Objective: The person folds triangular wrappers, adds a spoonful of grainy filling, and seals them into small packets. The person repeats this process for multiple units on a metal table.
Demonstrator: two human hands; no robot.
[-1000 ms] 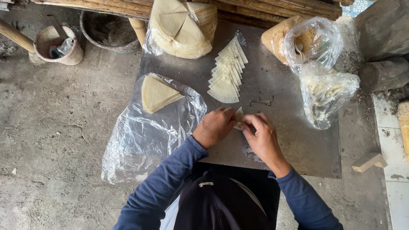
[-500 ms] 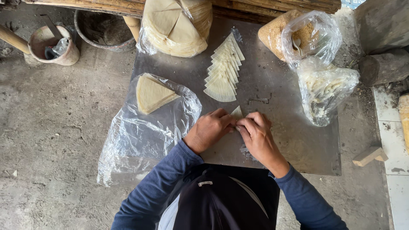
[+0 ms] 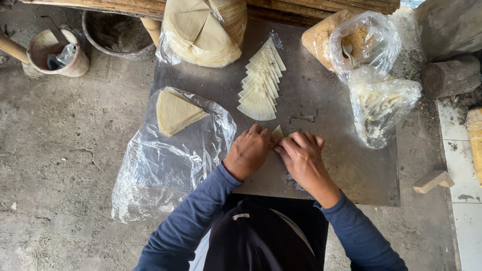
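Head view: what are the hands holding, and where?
Both the left hand and right hand pinch one pale wrapper piece by its lower part; only its tip shows.

- There is one view only, from a camera worn on the person's head, so no second view shares any of the scene.
- It looks almost straight down: the metal sheet [image 3: 321,105] shows nearly flat-on, and the person's own dark clothing and blue sleeves fill the bottom edge.
- The camera sits close above the work; the left hand [image 3: 248,150] and right hand [image 3: 304,158] lie just below the middle of the frame.
- The far edge of the sheet is at the top, where wooden planks [image 3: 301,6] cut across.
- The concrete floor [image 3: 65,140] spreads left; the right margin is probably tile, though it is cropped.
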